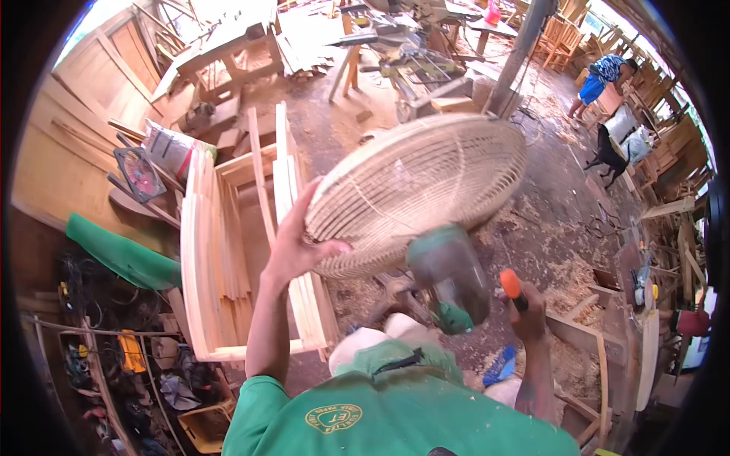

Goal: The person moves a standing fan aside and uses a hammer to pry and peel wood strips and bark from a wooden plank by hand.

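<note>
Fan grille [414, 190], tilted just right of the wooden frame [199, 258], is now clasped by the left hand [289, 254], rim between thumb and fingers, apparently for steadiness; near the motor housing [462, 277], an orange-and-black tool handle [510, 283] is clamped in the right hand's [530, 313] fingers.

Strong daylight. Brightest beyond the fan cage [411, 190]: the tabletop [220, 42] to its upper left is bleached nearly white. Floor [547, 201] to its right evenly lit, slightly washed out. Dimmest far below-left of the cage, where the clutter [171, 380] sinks into shadow. Motor housing [456, 273] just under the cage looks smeared, soft-edged. My right hand [526, 315], below-right of it, also a bit soft. Fisheye bends the wooden panels [84, 137] far left of the cage; black rim surrounds my view.
</note>
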`<control>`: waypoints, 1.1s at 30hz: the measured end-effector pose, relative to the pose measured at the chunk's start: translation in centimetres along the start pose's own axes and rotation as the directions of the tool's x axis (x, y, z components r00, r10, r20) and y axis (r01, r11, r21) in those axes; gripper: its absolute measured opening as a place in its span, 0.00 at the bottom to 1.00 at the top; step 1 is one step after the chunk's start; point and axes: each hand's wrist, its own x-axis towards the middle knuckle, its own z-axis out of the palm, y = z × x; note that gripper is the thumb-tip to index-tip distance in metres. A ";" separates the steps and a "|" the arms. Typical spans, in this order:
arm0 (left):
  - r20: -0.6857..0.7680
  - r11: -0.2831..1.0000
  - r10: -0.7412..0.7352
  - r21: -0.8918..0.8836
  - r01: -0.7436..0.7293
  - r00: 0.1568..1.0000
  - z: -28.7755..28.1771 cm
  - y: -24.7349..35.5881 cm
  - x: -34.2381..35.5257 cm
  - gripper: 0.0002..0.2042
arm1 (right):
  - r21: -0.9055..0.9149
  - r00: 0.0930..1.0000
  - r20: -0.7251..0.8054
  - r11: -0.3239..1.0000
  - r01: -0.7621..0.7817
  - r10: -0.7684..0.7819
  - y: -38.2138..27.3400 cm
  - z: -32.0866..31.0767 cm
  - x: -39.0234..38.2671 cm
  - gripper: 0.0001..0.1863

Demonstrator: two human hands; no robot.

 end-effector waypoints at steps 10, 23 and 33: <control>0.128 0.994 0.096 0.042 -0.102 0.987 -2.2 -2.6 1.7 0.56 | 0.362 0.967 -0.141 0.920 -0.151 0.214 -3.9 5.2 -3.7 0.13; 0.287 0.932 0.322 0.074 -0.356 0.902 4.3 2.0 6.5 0.55 | 0.381 0.555 -0.113 0.552 -0.742 0.824 -3.6 1.0 -2.8 0.26; 0.699 0.805 0.569 -0.367 -0.466 0.433 5.9 0.0 11.7 0.38 | 0.472 0.337 -0.442 0.535 -0.701 0.831 -2.6 2.0 -6.4 0.30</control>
